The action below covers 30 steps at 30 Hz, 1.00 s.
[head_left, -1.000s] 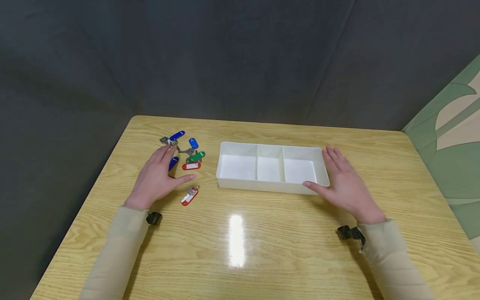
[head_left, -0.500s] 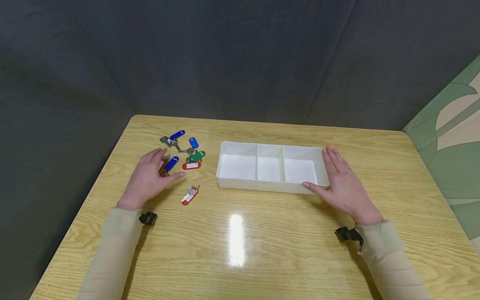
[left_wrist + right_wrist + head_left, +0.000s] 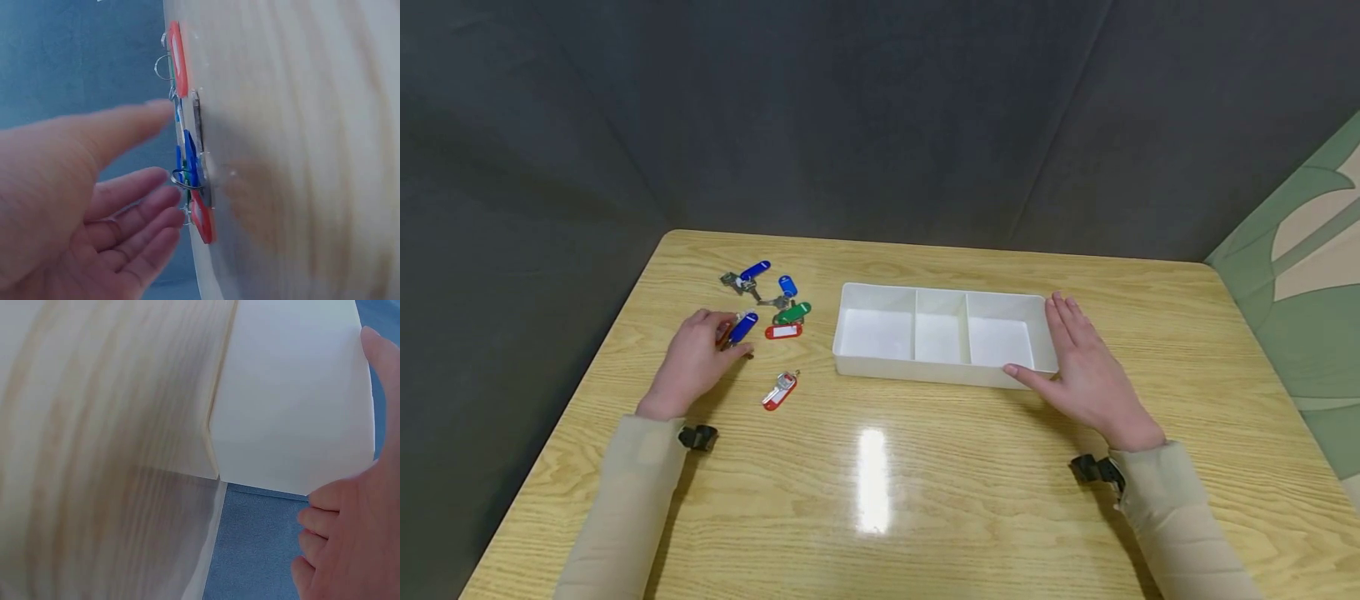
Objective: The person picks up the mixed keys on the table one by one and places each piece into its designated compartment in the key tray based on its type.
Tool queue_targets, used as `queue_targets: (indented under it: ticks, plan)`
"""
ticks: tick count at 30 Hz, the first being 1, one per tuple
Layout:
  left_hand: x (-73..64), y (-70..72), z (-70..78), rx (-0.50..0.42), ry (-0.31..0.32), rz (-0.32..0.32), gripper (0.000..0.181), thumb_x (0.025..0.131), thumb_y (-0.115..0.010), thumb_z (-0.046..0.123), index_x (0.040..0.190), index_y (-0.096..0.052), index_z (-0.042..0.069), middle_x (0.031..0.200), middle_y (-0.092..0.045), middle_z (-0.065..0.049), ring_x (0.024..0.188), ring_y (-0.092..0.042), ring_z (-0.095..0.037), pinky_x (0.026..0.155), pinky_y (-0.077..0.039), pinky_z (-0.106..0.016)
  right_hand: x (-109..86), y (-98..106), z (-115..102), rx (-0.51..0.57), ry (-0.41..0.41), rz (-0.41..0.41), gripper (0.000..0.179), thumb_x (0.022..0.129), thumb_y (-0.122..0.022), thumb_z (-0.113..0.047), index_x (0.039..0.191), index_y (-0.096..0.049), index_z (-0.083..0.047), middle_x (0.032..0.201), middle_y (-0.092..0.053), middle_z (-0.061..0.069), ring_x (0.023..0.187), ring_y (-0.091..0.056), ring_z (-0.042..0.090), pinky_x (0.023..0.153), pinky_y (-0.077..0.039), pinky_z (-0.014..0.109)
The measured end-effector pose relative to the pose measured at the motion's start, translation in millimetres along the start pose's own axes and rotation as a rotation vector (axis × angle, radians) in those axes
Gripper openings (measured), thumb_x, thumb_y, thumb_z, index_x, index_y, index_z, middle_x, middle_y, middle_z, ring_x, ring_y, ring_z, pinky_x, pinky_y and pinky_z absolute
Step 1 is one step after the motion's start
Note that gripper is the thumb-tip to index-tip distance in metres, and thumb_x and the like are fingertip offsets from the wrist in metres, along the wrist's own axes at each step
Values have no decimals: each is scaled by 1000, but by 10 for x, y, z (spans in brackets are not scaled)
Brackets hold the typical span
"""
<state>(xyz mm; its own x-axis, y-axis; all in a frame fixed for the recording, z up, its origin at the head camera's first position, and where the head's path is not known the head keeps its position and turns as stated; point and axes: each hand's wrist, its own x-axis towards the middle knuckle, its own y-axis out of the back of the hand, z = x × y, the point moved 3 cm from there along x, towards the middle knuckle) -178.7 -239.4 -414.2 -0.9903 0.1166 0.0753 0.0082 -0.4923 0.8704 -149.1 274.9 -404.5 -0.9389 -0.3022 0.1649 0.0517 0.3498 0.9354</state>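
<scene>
My left hand (image 3: 688, 364) reaches to a small cluster of keys with a blue key tag (image 3: 743, 327) and a red key tag (image 3: 722, 333) on the table's left part. In the left wrist view, a gap separates the thumb (image 3: 134, 122) from the loosely bent fingers (image 3: 140, 212), with the tagged keys (image 3: 199, 215) just beyond the fingertips. A white three-compartment tray (image 3: 910, 368) lies to the right. My right hand (image 3: 1093, 379) rests at its right end, fingers straight along the end wall and thumb on the front rim.
Beyond the left hand lie two more blue key tags (image 3: 755, 270), a green key tag (image 3: 793, 313) and a red key tag (image 3: 783, 332). Nearer sits a red-tagged key (image 3: 780, 391). A dark curtain (image 3: 880, 125) hangs behind the wooden table (image 3: 970, 500).
My left hand has drawn back left, uncovering the blue and red tags, and its fingers and thumb have closed in around that cluster. The right hand has hardly moved; the tray stays put.
</scene>
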Motion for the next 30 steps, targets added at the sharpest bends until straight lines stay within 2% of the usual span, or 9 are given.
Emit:
queue_targets:
  ticks: [7, 14, 24, 30]
  plan:
    - [-11, 18, -17, -17, 69, -56, 43, 92, -79, 14, 122, -63, -11, 101, -60, -21, 85, -56, -32, 76, -51, -45, 0, 0, 0, 1, -3, -1, 109, 92, -66, -60, 161, -9, 3, 167, -9, 22, 154, -5, 34, 123, -8, 46]
    - [-38, 67, -44, -14, 137, -125, 47, 89, -82, 25, 114, -64, -11, 97, -60, -19, 81, -55, -31, 72, -49, -42, -6, 0, 3, 13, -12, 0, 109, 92, -66, -59, 161, -9, 2, 167, -9, 21, 154, -4, 32, 122, -9, 48]
    - [-13, 73, -70, -40, 128, -147, 22, 94, -74, 10, 104, -66, -7, 95, -63, -19, 85, -57, -31, 74, -48, -44, -9, -5, 7, 19, -11, -2, 109, 92, -66, -59, 161, -8, 2, 167, -9, 20, 154, -4, 32, 123, -8, 47]
    - [-23, 65, -93, -69, 126, -158, 20, 94, -74, 10, 103, -64, -5, 93, -63, -16, 82, -55, -30, 71, -46, -40, -11, -11, 8, 22, -10, -2, 109, 92, -67, -59, 161, -9, 2, 167, -9, 20, 154, -4, 32, 123, -8, 47]
